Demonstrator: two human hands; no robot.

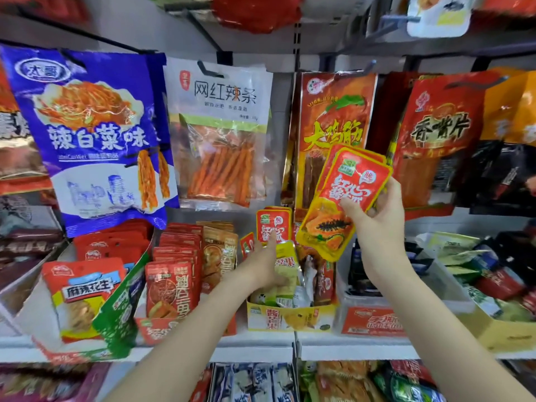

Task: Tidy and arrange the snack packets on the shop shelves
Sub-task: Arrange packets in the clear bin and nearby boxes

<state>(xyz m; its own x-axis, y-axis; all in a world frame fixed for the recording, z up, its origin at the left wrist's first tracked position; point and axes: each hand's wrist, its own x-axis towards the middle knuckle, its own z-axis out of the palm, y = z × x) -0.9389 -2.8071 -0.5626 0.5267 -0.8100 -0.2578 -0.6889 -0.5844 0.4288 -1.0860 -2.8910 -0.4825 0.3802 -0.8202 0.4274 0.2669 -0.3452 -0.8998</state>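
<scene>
1. right hand (374, 216), centre right of frame, fingers curled round a small stack of red-and-yellow papaya packets (342, 198), held up clear of the shelf.
2. left hand (261, 265), lower centre, fingers extended, reaching into the yellow display box (290, 317); tips touch the upright matching packets (274, 226) at its back.
3. step, judged: gathering and restacking. next: square the standing row, then slot the held stack in upright.

Papaya packets (345, 195) above the display box (290, 317), hanging bags (220, 132) behind, perhaps touching.
</scene>
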